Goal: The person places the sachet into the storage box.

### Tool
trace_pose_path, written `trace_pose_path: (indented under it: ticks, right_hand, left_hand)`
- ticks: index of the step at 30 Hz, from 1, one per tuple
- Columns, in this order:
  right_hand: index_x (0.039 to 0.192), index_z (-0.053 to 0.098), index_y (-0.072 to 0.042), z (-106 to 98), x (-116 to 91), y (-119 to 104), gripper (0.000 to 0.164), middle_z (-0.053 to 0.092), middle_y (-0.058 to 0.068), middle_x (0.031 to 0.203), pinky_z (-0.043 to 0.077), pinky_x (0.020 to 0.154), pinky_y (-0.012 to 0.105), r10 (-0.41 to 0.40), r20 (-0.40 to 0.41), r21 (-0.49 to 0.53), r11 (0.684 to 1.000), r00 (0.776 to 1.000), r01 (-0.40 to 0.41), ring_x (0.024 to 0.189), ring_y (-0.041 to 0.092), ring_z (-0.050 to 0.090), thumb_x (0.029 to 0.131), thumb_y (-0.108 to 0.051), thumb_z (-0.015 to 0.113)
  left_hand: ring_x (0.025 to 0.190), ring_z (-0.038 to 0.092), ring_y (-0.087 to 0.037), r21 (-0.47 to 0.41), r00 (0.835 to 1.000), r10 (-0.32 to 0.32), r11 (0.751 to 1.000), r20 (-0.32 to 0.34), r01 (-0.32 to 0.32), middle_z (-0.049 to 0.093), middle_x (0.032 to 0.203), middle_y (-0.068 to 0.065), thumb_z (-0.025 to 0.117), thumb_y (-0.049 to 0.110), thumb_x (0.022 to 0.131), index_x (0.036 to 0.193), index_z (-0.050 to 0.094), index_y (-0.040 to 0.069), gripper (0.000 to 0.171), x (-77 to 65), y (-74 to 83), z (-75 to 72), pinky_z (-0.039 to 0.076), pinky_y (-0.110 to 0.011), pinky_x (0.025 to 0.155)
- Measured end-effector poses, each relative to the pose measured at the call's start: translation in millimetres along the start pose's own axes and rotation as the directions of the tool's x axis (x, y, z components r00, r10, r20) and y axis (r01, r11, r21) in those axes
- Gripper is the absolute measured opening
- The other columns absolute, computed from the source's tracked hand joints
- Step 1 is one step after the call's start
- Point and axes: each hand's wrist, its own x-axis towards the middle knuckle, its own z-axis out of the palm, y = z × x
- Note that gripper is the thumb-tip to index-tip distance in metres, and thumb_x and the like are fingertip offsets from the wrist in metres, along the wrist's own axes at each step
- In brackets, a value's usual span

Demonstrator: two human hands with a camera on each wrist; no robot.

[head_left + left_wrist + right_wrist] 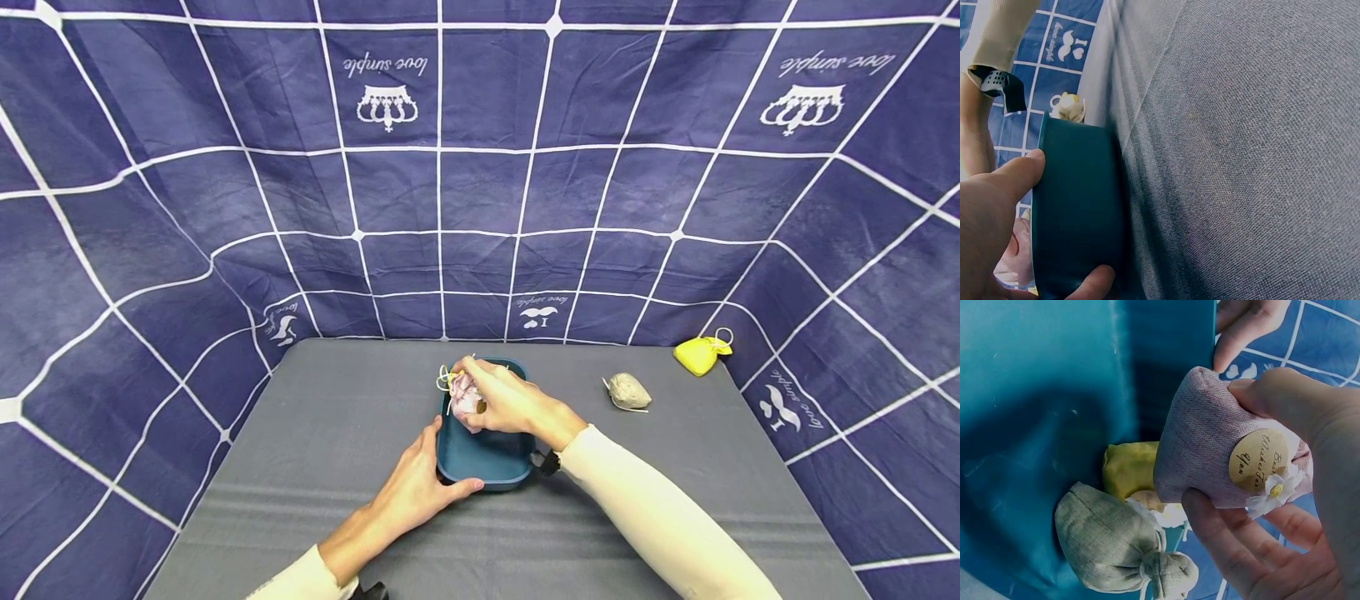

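A teal plastic bin (pixel 486 458) rests on the grey cloth. My left hand (pixel 416 479) grips its near left corner, the thumb (pixel 1029 167) over the rim and fingers along the side. Above the bin's far left part, my right hand (pixel 510 400) holds a pink drawstring sachet (pixel 1194 440) between thumb and fingers. A round paper label and a white fabric daisy show on that sachet. Inside the bin, the right wrist view shows a grey-green sachet (pixel 1107 540) tied with cord and, behind it, a yellow sachet (pixel 1125 464), partly hidden by the pink one.
To the right of the bin lies a beige sachet (pixel 628 390) with a cord. A bright yellow sachet (pixel 697 356) with a white loop lies at the far right corner. Blue gridded cloth (pixel 487 192) walls the surface at the back and both sides.
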Motion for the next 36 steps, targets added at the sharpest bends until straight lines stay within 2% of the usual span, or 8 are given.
trace_pose_path:
  ticks: [9, 16, 23, 30, 36]
  right_hand:
    - [0.15, 0.059, -0.017, 6.3, 3.0, -0.6, 0.068, 0.076, 0.008, 0.134, 0.066, 0.103, 0.038, -0.043, 0.002, -0.024, 0.999, 0.999, 0.043, 0.116, 0.019, 0.078, 0.094, -0.024, 0.097]
    - [0.146, 0.06, -0.015, 9.6, 6.5, -0.5, 0.067, 0.078, 0.008, 0.13, 0.067, 0.102, 0.042, -0.064, 0.001, -0.061, 0.996, 0.998, 0.064, 0.115, 0.021, 0.079, 0.092, -0.026, 0.098]
    - [0.15, 0.059, -0.014, 13.1, 7.6, -1.9, 0.071, 0.078, 0.01, 0.136, 0.059, 0.107, 0.053, -0.032, 0.039, -0.09, 0.995, 0.999, 0.035, 0.125, 0.023, 0.077, 0.092, -0.027, 0.098]
    - [0.158, 0.06, -0.01, 16.8, 6.1, -2.4, 0.078, 0.076, 0.015, 0.144, 0.056, 0.102, 0.053, -0.025, 0.086, -0.165, 0.985, 0.996, 0.039, 0.132, 0.028, 0.074, 0.093, -0.027, 0.1]
    - [0.161, 0.059, -0.009, 14.7, 4.0, -1.9, 0.08, 0.074, 0.018, 0.148, 0.057, 0.108, 0.056, -0.031, 0.079, -0.132, 0.99, 0.996, 0.041, 0.135, 0.03, 0.073, 0.094, -0.026, 0.099]
  left_hand:
    - [0.148, 0.068, -0.051, -0.005, 1.0, 0.006, 1.0, -0.002, -0.006, 0.058, 0.171, -0.032, 0.105, 0.059, 0.081, 0.171, 0.042, -0.01, 0.13, -0.8, 0.6, -0.2, 0.058, -0.064, 0.12]
    - [0.148, 0.068, -0.052, -0.001, 1.0, 0.006, 1.0, -0.008, -0.006, 0.058, 0.17, -0.033, 0.105, 0.058, 0.082, 0.17, 0.043, -0.011, 0.128, 0.6, 0.6, 0.7, 0.059, -0.063, 0.121]
    - [0.147, 0.068, -0.052, 0.002, 1.0, 0.006, 1.0, -0.009, -0.006, 0.058, 0.171, -0.032, 0.106, 0.057, 0.081, 0.169, 0.044, -0.01, 0.127, 0.0, 1.2, -0.1, 0.059, -0.065, 0.12]
    - [0.142, 0.071, -0.051, 0.003, 0.999, 0.024, 1.0, -0.025, -0.024, 0.065, 0.16, -0.035, 0.106, 0.057, 0.081, 0.167, 0.046, -0.011, 0.125, 0.6, 0.2, 1.5, 0.06, -0.063, 0.118]
    - [0.142, 0.071, -0.05, 0.006, 0.999, 0.023, 1.0, -0.031, -0.023, 0.066, 0.159, -0.036, 0.106, 0.056, 0.081, 0.166, 0.046, -0.012, 0.124, 0.2, 0.8, 1.3, 0.06, -0.063, 0.118]
